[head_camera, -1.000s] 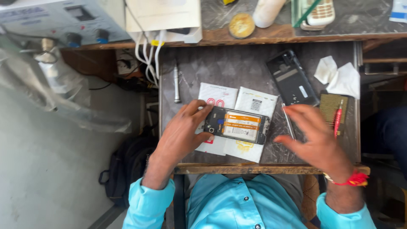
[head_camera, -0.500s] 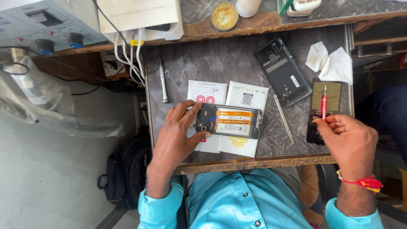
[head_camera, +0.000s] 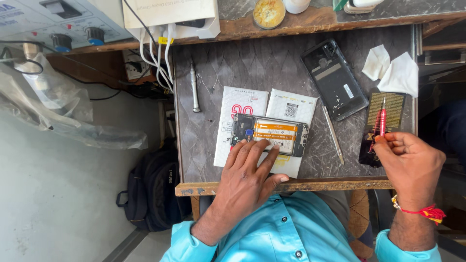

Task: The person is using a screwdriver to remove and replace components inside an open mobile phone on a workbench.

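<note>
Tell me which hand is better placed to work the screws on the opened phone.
Probably the right hand: it pinches the red screwdriver, while the left hand lies flat on the opened phone, steadying it.

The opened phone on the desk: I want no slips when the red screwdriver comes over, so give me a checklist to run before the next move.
1. Opened phone held down: ok, the left hand has fingers on its near edge.
2. Phone lying flat: ok, it rests on the white packets.
3. Red screwdriver in grip: ok, the right hand pinches its near end.
4. Screwdriver tip fit: cannot tell, too small to see.
5. Path to the phone: not ok, the metal tweezers lie between.
6. Loose screws: cannot tell, none can be made out.
</note>
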